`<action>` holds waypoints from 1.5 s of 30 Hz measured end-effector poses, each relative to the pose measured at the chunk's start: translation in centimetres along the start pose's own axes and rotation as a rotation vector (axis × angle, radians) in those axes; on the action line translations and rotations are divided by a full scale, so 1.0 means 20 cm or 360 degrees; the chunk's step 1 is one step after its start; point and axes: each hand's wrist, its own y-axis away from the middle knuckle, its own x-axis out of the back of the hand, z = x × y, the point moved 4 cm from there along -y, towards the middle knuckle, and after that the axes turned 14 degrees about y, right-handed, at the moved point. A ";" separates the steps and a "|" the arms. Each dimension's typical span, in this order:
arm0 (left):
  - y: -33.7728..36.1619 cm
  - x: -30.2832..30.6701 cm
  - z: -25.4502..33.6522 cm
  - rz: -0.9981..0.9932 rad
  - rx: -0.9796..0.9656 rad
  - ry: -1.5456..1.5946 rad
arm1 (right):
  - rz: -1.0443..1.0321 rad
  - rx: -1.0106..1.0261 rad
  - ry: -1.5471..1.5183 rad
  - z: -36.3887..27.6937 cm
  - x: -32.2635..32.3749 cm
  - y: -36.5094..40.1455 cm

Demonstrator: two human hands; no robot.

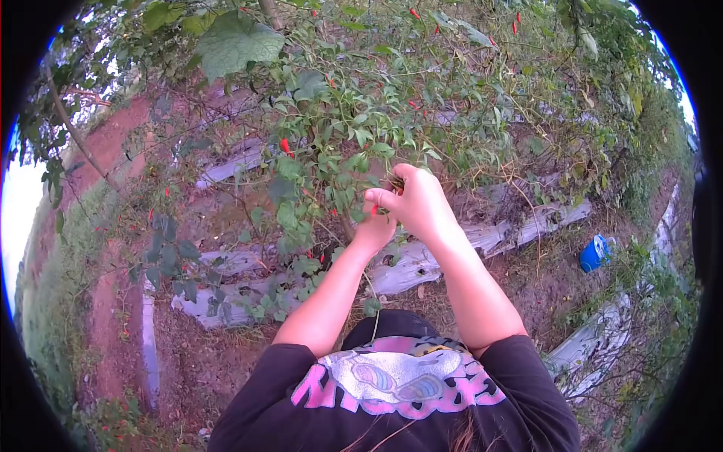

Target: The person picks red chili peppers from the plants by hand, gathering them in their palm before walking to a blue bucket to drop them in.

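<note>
Outdoors, leafy chilli bushes (354, 124) tangle over reddish soil and pale strips of plastic sheeting (399, 275). At the centre, my two hands meet among the stems. My right hand (425, 207) is curled, thumb and forefinger drawn close together; whatever lies between them is too small to make out. My left hand (379, 228) is just below it, partly covered, so I cannot tell how its fingers close. A small red chilli pepper (374, 209) shows between the hands, by the right thumb.

I judge it to be very light, smooth and fairly firm, with skin that a hard squeeze could bruise. Its stalk end looks the best place for a fingertip hold, sparing the thin, brittle-looking twigs.

Further out, another ripe chilli (285, 145) hangs up and to the left, and a broad green leaf (239, 45) spreads above. Well off to my right, a blue bucket (594, 255) sits on the ground, apparently tilted.
</note>
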 end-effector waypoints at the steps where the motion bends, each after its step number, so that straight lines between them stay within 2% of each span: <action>1: 0.01 -0.01 0.03 -0.0022 -0.0051 -0.0084 | 0.0068 0.0056 0.0155 0.01 -0.02 0.01; 2: 0.01 -0.02 0.04 -0.0049 -0.0103 -0.0168 | 0.0138 0.0109 0.0312 0.02 -0.02 0.03; 4: -0.01 -0.01 0.01 -0.0217 -0.0173 0.0118 | 0.0062 -0.0003 0.0214 0.05 0.00 0.04; 6: 0.04 0.01 0.09 -0.0397 -0.0208 0.0498 | 0.0052 -0.0068 0.0156 0.09 0.04 0.04; 7: 0.07 0.04 0.16 -0.0596 -0.0235 0.0579 | 0.0010 -0.0118 0.0061 0.10 0.07 0.05; 8: 0.07 0.10 0.10 -0.0521 -0.0296 0.0613 | -0.0038 -0.0147 -0.0022 0.11 0.09 0.06; 10: 0.15 0.19 0.23 -0.0654 -0.0322 0.0765 | -0.0126 -0.0207 -0.0191 0.15 0.13 0.06; 12: 0.11 0.25 0.29 -0.0467 -0.0579 0.0757 | -0.0100 -0.0165 -0.0279 0.21 0.13 0.05; 13: 0.09 0.27 0.32 -0.0272 -0.0622 0.0773 | -0.0093 -0.0172 -0.0266 0.22 0.14 0.05; 14: 0.09 0.27 0.37 -0.0206 -0.0722 0.0725 | -0.0089 -0.0176 -0.0254 0.23 0.15 0.05; 16: 0.05 0.25 0.44 -0.0179 -0.0909 0.0062 | -0.0056 -0.0138 -0.0265 0.23 0.15 0.05; 19: 0.03 0.15 0.54 -0.0266 -0.1070 -0.0211 | -0.0053 -0.0106 -0.0259 0.24 0.17 0.06; 22: 0.03 0.12 0.59 -0.0212 -0.1096 -0.0405 | -0.0035 -0.0079 -0.0239 0.23 0.18 0.07; 23: 0.04 0.11 0.59 -0.0115 -0.1148 -0.0449 | -0.0027 -0.0074 -0.0225 0.22 0.18 0.07; 26: 0.04 0.11 0.61 -0.0261 -0.1176 -0.0528 | 0.0040 0.0002 -0.0177 0.19 0.21 0.08; 30: 0.02 0.11 0.60 -0.0292 -0.1195 -0.0554 | 0.0149 0.0146 -0.0158 0.20 0.21 0.06; 33: 0.03 0.11 0.60 -0.0318 -0.1260 -0.0640 | 0.0235 0.0426 0.0219 0.18 0.24 0.01; 36: 0.02 0.13 0.60 -0.0359 -0.1288 -0.0779 | 0.0139 0.0608 0.0377 0.17 0.24 -0.04; 40: 0.00 0.15 0.60 -0.0400 -0.1201 -0.0832 | 0.0268 0.0741 0.0351 0.18 0.21 -0.07; 44: 0.05 0.16 0.58 -0.0548 -0.1089 -0.0800 | 0.0727 0.0362 0.0275 0.29 0.30 -0.11; 45: 0.03 0.18 0.54 -0.0503 -0.1131 -0.0741 | 0.0574 0.0141 0.0022 0.33 0.32 -0.12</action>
